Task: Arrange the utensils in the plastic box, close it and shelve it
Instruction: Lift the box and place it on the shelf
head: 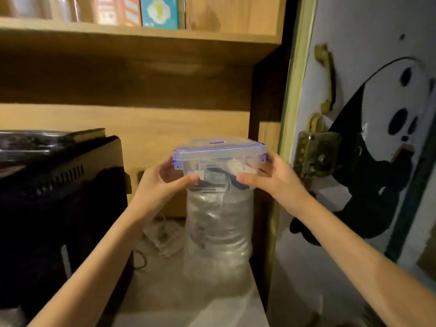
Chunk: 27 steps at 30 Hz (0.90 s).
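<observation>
We are facing a wooden shelf point(141, 41) beside a door point(368, 74) bearing a panda sticker point(382, 147). A black appliance point(59, 197) is sitting at left, a clear bag point(219, 232) in the middle. We are holding the box point(219, 159), lid point(219, 146) on, between both hands above the bag: left hand point(165, 178) gripping its left end, right hand point(271, 178) its right end, thumbs underneath in front.

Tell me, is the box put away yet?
Almost. The clear plastic box with blue-edged lid looks packed, and its lid is on. Both hands grip it, left hand and right hand, holding it up over a tall plastic-wrapped bundle inside the wooden shelf unit. Left to do: set it down and let go.
</observation>
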### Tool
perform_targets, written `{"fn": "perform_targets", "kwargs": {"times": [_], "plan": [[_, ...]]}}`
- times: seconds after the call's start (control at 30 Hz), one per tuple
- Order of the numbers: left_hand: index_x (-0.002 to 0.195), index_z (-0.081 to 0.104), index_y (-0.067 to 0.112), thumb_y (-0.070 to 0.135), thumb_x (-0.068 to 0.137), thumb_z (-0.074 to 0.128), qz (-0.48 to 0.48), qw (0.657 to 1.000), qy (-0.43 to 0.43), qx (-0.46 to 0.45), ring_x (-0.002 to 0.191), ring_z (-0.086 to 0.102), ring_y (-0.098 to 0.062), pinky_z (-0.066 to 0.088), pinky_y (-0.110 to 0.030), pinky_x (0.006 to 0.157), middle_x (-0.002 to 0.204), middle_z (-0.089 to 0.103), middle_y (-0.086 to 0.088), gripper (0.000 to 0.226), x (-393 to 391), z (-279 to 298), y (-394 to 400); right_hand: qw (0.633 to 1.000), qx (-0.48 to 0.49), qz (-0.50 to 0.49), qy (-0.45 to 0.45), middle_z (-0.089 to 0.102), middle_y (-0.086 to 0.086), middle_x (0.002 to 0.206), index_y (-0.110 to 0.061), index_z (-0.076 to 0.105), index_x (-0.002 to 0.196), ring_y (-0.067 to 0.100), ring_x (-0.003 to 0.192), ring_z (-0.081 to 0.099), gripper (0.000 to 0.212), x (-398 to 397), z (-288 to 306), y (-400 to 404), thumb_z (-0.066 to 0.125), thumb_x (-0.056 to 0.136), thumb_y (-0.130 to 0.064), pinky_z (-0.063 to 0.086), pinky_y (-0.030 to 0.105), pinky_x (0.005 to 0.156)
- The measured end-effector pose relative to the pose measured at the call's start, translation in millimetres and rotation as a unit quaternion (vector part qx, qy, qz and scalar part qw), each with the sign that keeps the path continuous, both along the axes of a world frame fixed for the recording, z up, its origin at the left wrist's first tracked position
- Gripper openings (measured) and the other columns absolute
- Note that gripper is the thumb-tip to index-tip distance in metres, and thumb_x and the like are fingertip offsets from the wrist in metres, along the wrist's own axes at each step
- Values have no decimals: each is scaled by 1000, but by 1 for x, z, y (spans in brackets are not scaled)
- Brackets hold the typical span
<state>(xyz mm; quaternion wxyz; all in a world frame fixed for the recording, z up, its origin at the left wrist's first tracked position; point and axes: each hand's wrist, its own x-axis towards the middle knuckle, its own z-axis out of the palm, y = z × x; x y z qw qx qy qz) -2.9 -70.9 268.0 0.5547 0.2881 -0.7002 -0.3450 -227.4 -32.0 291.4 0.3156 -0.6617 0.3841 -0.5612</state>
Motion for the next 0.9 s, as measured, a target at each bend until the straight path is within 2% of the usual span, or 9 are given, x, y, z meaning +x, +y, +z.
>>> {"fn": "perform_targets", "kwargs": {"times": [0.07, 0.23, 0.3, 0.4, 0.47, 0.53, 0.63, 0.73, 0.9], "plan": [[102, 62, 23, 14, 72, 67, 4, 999, 5, -34, 80, 67, 8, 47, -3, 63, 79, 73, 26, 32, -3, 26, 2, 999, -42, -9, 10, 63, -10, 115, -14, 43, 133, 0, 103, 63, 88, -1, 24, 2, 81, 55, -23, 52, 16, 84], [108, 59, 23, 18, 74, 63, 1, 994, 21, -108, 80, 66, 12, 47, -1, 59, 77, 70, 32, 34, -7, 90, 4, 994, -110, -19, 12, 65, -9, 108, -17, 50, 124, -3, 92, 65, 61, -2, 79, 4, 73, 67, -17, 51, 9, 68], [104, 59, 28, 17, 76, 68, 7, 989, 18, -150, 79, 64, 15, 45, 1, 58, 76, 69, 35, 32, -10, 114, 3, 990, -134, -38, 12, 66, -6, 113, -18, 50, 126, 4, 100, 64, 69, -5, 99, 3, 73, 62, -28, 52, 9, 70], [103, 63, 31, 44, 60, 73, 23, 979, 27, -202, 82, 66, 9, 48, -2, 60, 82, 71, 31, 46, -11, 150, 6, 987, -156, -48, 0, 68, -9, 109, -24, 53, 122, 4, 100, 64, 72, -6, 132, 5, 76, 56, -39, 52, 14, 73], [101, 65, 31, 56, 54, 66, 24, 977, 21, -211, 84, 69, 2, 53, -10, 64, 89, 74, 22, 53, -13, 174, 10, 985, -169, -41, -6, 72, -7, 103, -25, 57, 115, 6, 96, 66, 65, -7, 153, 6, 80, 56, -39, 51, 20, 79], [96, 67, 27, 51, 59, 73, 18, 976, 11, -218, 80, 69, 2, 52, -10, 64, 85, 75, 19, 44, -15, 199, 11, 983, -181, -36, -16, 72, -4, 101, -28, 60, 103, 9, 97, 67, 53, -9, 173, 7, 75, 54, -41, 50, 25, 84], [85, 69, 25, 48, 62, 68, 19, 973, 13, -228, 73, 70, -1, 55, -11, 63, 74, 75, 16, 32, -20, 233, 6, 980, -198, -26, -16, 71, -3, 98, -29, 59, 94, 13, 98, 66, 38, -13, 200, 4, 68, 58, -38, 50, 29, 89], [81, 69, 31, 55, 66, 67, 48, 967, -8, -250, 78, 69, -1, 53, -21, 73, 76, 75, 19, 29, -23, 262, -7, 975, -219, -38, -2, 68, 2, 109, -28, 57, 105, 17, 104, 63, 53, -17, 226, -2, 68, 56, -45, 50, 35, 94], [76, 63, 33, 46, 77, 61, 33, 968, -17, -247, 67, 67, 8, 47, -18, 70, 64, 71, 23, 13, -31, 294, -31, 972, -228, -62, 9, 62, 2, 119, -26, 53, 112, 18, 111, 59, 66, -23, 261, -24, 68, 53, -50, 48, 38, 99]]}}
